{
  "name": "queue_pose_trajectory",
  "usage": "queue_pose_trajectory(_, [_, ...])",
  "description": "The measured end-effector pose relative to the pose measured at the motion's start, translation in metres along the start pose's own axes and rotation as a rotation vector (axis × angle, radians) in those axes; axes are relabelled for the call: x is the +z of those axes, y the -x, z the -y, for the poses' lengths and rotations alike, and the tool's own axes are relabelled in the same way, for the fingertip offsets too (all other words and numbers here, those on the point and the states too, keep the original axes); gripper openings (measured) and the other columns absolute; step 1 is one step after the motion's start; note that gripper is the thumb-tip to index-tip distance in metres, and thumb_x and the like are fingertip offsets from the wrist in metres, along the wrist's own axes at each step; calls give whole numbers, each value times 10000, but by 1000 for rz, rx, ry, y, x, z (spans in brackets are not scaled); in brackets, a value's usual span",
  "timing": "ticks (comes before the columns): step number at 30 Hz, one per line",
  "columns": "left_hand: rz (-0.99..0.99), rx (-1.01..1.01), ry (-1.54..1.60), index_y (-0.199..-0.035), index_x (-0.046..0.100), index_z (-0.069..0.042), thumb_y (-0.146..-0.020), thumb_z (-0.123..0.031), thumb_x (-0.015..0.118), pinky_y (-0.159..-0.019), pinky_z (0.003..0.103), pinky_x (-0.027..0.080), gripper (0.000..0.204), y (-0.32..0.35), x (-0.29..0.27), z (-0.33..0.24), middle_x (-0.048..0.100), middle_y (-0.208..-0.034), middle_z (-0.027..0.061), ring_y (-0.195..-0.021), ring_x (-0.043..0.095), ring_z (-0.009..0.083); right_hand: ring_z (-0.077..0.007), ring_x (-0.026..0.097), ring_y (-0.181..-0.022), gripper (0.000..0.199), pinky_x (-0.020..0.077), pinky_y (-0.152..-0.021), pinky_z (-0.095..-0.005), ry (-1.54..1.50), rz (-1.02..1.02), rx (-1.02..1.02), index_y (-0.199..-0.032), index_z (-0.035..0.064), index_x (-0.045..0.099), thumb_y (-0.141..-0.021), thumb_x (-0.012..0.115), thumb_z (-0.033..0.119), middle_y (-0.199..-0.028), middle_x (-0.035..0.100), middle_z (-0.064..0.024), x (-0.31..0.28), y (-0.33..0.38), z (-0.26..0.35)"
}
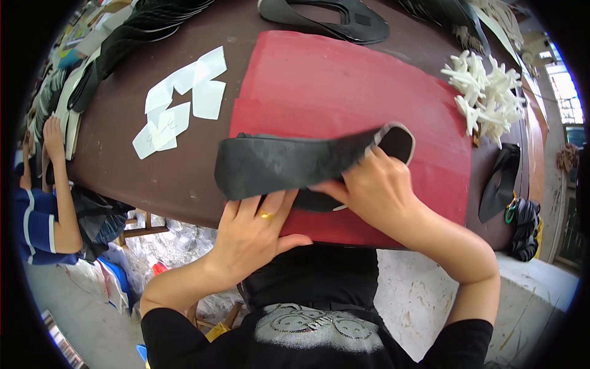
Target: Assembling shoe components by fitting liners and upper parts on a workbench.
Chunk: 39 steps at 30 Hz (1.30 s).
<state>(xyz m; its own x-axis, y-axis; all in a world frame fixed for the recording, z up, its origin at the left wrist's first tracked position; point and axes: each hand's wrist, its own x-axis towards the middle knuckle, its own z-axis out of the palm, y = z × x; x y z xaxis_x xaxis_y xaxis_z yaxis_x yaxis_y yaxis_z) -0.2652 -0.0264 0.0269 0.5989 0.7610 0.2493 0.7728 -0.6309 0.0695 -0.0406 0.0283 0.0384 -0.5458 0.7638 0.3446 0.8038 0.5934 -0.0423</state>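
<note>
A black shoe upper (pixel 270 163) lies over a red sheet (pixel 332 80) at the near side of the table, its closed rounded end to the left. My right hand (pixel 382 187) has its fingers closed round the upper close to the pale-edged right end, which is lifted and a little blurred. The thumb points left along the lower edge. My left hand (pixel 249 230) rests flat at the near edge, fingers stretched forward and thumb out to the side. Its fingertips pass beneath the upper and are hidden.
White paper pieces (pixel 209 98) lie on the brown table (pixel 117 147) to the left. Another black upper (pixel 362 24) sits beyond the sheet. White branching pieces (pixel 488 92) are heaped at the right, near a black strip (pixel 501 184). A co-worker's arm (pixel 64 184) is at far left.
</note>
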Motion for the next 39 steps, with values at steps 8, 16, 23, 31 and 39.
queue_pose_trajectory(8, [-6, 110, -12, -1282, 609, -93, -910, -494, 554, -956, 375, 425, 550, 2, -5, 4, 526, -1405, 77, -1257, 486, 271, -183, 481, -414, 478, 335, -330, -258, 48, -5, 185, -792, 20, 619, -845, 662, 493, -684, 573, -91, 0, -13, 2])
queue_pose_trajectory(16, [-27, 144, -14, -1284, 606, -81, -901, -469, 569, -987, 395, 408, 545, -4, -4, 1, 543, -1391, 77, -1260, 493, 270, -187, 472, -419, 495, 359, -341, -262, -38, 87, 166, -837, 11, 575, -833, 676, 496, -685, 552, -75, 4, -18, -13])
queue_pose_trajectory(23, [2, 151, 104, -1297, 594, -73, -888, -383, 613, -1004, 391, 405, 513, -6, -15, 9, 540, -1399, 68, -1244, 515, 232, -212, 579, -846, 433, 481, -711, -327, -325, 52, -53, -1031, 74, 551, -760, 800, 302, -977, 570, -105, -30, 26, -34])
queue_pose_trajectory(31, [-13, 211, 112, -1217, 642, -54, -886, -266, 616, -1040, 418, 374, 393, -30, -22, -12, 621, -1286, 86, -1166, 589, 228, -267, 461, -1319, 641, 337, -1088, -469, -154, 136, 33, -1338, 70, 537, -871, 597, 506, -1404, 510, -141, -45, 62, -28])
queue_pose_trajectory(39, [-72, 235, 50, -1145, 674, -41, -830, -142, 657, -1030, 413, 391, 331, -41, -34, -17, 686, -1171, 62, -1052, 655, 191, -253, 398, -1388, 641, 217, -1155, -485, -293, 53, 235, -1358, 61, 530, -891, 566, 499, -1469, 474, -90, -53, 63, -7])
